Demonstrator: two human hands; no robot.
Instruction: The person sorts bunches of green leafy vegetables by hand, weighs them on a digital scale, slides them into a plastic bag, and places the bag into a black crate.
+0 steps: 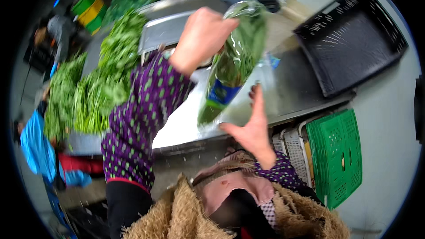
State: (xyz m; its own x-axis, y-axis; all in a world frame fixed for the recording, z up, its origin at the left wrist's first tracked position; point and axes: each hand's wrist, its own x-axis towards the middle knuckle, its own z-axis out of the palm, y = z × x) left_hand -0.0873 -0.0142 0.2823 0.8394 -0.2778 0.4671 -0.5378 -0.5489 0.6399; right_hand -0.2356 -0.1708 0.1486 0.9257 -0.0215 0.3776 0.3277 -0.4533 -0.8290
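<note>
My left hand is closed on the upper side of a clear plastic bag of leafy greens, which hangs tilted over the steel table. A blue and green printed band crosses the lower part of the bag. Below and to the right of it, my right hand is spread, thumb and fingers apart, with nothing in it. Whether its thumb touches the bag's lower end cannot be told. Loose bunches of leafy greens lie on the left side of the table.
A black plastic crate stands at the right end of the table. Stacked green crates and a white basket are below it. A metal tray lies behind my left hand. A person in a blue garment is at the far left.
</note>
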